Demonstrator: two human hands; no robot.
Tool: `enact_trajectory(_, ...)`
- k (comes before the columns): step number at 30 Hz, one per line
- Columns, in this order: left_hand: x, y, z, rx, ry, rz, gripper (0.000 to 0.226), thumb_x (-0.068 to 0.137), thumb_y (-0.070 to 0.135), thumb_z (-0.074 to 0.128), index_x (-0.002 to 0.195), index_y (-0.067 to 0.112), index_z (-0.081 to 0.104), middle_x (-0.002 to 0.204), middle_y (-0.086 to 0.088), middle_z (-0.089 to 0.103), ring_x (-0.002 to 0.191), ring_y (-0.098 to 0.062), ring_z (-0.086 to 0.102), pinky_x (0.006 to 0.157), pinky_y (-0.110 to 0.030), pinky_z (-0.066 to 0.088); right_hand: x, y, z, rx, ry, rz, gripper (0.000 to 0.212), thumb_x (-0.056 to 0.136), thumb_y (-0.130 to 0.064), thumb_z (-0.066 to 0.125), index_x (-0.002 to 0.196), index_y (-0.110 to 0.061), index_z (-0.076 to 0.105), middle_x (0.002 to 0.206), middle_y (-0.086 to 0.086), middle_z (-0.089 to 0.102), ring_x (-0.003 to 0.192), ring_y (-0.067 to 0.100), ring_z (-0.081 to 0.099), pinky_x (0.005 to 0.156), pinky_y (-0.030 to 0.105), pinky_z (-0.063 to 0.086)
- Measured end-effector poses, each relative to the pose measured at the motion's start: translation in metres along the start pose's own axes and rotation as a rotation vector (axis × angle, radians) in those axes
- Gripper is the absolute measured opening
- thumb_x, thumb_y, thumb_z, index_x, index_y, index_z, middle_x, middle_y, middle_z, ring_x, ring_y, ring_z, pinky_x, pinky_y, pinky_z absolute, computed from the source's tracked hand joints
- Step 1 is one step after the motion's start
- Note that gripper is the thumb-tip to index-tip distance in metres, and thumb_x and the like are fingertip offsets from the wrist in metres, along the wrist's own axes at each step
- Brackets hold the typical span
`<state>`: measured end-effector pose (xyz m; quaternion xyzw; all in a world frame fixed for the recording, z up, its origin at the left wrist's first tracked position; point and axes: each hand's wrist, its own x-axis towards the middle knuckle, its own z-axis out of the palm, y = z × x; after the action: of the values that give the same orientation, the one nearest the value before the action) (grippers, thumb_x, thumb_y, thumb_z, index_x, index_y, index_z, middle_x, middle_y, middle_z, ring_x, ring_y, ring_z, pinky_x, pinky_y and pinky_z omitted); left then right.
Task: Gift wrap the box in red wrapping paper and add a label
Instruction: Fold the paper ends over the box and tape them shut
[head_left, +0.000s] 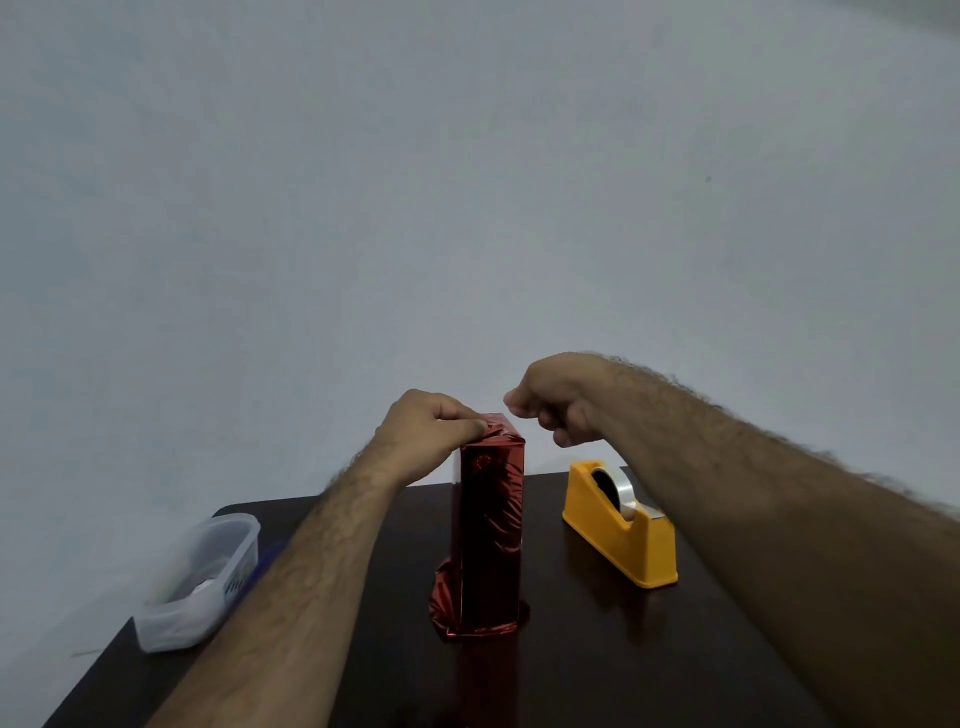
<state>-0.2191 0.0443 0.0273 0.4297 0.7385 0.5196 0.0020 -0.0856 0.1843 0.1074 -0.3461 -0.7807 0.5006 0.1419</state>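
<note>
Head view: box (491, 525) wrapped in shiny red paper stands upright on the dark table (597, 665), directly under the left hand (434, 428). That hand comes in from the lower left and sits on the box's top end, its thumb and fingertips pinching the folded paper there — the folds bunch up just under the fingertips. At the foot of the box, well below the hand, loose paper is crumpled outward against the table on the left side.

The right hand (558, 400) hovers just beside the top of the box, to the right of the left hand and a little higher, clear of the paper. Its fingers are curled in, thumb and forefinger brought together at the tip nearest the box; whether anything is pinched between them I cannot tell.

Below the right hand, on the table, sits a yellow tape dispenser (621, 525) with a roll of clear tape (618, 491) in it — near the box but apart from it. Far out to the left of the left forearm, a translucent plastic tub (200, 579) rests at the table's edge.
</note>
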Motion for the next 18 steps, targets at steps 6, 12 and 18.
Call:
enact_trajectory(6, 0.0, 0.003, 0.0, 0.012, 0.006, -0.03, 0.023, 0.071, 0.054, 0.075, 0.089, 0.043, 0.086, 0.098, 0.021, 0.08, 0.107, -0.007, 0.073, 0.106, -0.05, 0.055, -0.005, 0.001, 0.01, -0.049, -0.02, 0.073, 0.023, 0.098, -0.01, 0.065, 0.076, -0.013, 0.061, 0.054, -0.006, 0.058, 0.054, 0.01, 0.025, 0.056, 0.026, 0.026)
enact_trajectory(12, -0.001, 0.005, -0.001, -0.003, -0.009, -0.034, 0.02, 0.074, 0.052, 0.077, 0.09, 0.043, 0.086, 0.1, 0.024, 0.08, 0.109, -0.005, 0.072, 0.108, -0.049, 0.054, -0.007, -0.004, 0.018, -0.224, 0.067, 0.003, 0.025, 0.09, -0.004, 0.066, 0.071, -0.012, 0.051, 0.069, 0.003, 0.038, 0.056, 0.016, 0.023, 0.053, 0.029, 0.022)
enact_trajectory(18, -0.003, 0.009, -0.001, -0.004, -0.024, -0.033, 0.035, 0.059, 0.065, 0.075, 0.087, 0.046, 0.085, 0.099, 0.028, 0.079, 0.112, -0.003, 0.071, 0.111, -0.049, 0.05, -0.011, -0.012, 0.026, -0.565, 0.191, -0.156, 0.022, 0.088, -0.008, 0.067, 0.073, -0.01, 0.051, 0.072, 0.005, 0.044, 0.056, 0.018, 0.041, 0.048, 0.027, 0.033)
